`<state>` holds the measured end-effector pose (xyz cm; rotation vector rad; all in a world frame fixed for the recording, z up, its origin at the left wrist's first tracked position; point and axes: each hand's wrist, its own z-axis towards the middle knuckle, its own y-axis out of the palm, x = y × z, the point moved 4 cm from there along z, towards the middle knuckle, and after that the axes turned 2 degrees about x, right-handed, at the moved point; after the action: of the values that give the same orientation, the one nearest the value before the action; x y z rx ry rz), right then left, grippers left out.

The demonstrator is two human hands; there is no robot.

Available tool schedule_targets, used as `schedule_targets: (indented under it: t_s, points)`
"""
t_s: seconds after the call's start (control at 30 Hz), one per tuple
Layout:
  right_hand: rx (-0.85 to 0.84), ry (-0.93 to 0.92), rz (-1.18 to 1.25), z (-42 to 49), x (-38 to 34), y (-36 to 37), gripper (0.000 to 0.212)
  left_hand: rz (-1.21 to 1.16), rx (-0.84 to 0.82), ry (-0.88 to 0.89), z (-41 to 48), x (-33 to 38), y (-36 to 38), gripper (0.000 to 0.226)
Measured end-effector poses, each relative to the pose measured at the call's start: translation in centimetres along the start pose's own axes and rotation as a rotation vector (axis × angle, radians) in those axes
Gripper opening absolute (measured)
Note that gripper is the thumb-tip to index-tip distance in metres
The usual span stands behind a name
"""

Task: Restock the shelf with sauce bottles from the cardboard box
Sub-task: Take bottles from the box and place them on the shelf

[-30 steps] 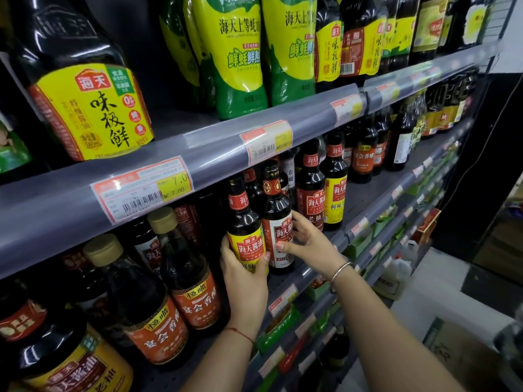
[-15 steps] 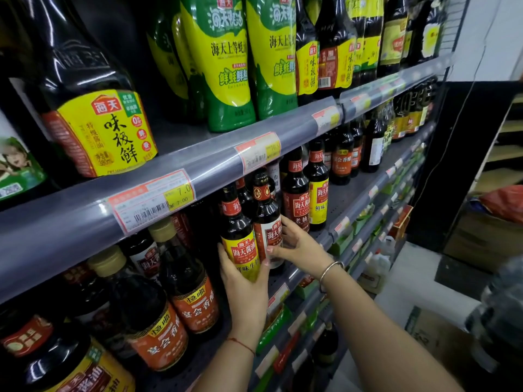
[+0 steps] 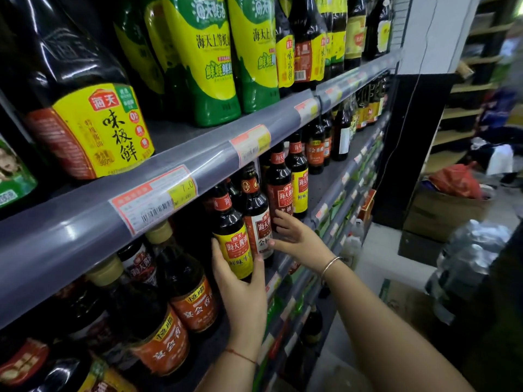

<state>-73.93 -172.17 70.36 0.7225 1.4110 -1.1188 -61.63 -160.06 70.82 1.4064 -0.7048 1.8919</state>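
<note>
At the grey metal shelf's [image 3: 285, 267] front edge, the left hand [image 3: 240, 292] clasps the upright yellow-labelled dark glass sauce bottle [image 3: 232, 239] — fingers wrapped round. Just right, the right hand [image 3: 297, 239] — fingers spread — touches the white-labelled dark bottle [image 3: 256, 216].

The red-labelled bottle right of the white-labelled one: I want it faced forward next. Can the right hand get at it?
Probably yes. The right hand rests on the white-labelled bottle, with its fingertips already near the red-labelled bottle; nothing stands between them.
</note>
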Motion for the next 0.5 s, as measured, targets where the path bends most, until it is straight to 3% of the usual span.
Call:
schedule_targets:
  t_s: [0.2, 0.5]
  points:
    - [0.135, 0.016, -0.051, -3.5, -0.6, -1.9, 0.07, 0.033, -0.033, 0.136, -2.4, 1.9, 0.5, 0.077]
    - [0.404, 0.112, -0.06, -12.7, 0.7, -4.8, 0.046, 0.134, -0.39, 0.107, -5.3, -1.1, 3.3, 0.054]
